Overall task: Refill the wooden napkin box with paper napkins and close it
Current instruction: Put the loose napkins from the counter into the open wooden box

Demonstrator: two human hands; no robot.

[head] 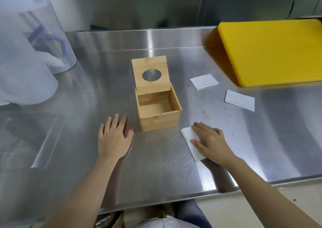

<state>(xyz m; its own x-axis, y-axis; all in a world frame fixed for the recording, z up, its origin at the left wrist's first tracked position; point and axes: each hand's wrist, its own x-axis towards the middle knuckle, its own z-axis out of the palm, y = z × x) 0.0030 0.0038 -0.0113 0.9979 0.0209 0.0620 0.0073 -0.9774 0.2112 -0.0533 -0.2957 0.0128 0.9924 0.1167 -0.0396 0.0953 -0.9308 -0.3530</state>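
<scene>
The wooden napkin box (pixel 159 121) stands in the middle of the steel table, with nothing inside it. Its lid (pixel 150 74), with a round hole, is tipped up at the back. My left hand (pixel 114 138) lies flat on the table just left of the box, fingers spread, holding nothing. My right hand (pixel 211 143) rests flat on a white folded napkin (pixel 189 141) to the right of the box's front corner. Two more folded napkins lie farther right: one (pixel 203 81) behind, one (pixel 240 100) nearer the cutting board.
A yellow cutting board (pixel 271 53) fills the back right of the steel table (pixel 156 175). Translucent plastic containers (pixel 31 44) stand at the back left. A steel wall runs behind. The table's front edge is close to me.
</scene>
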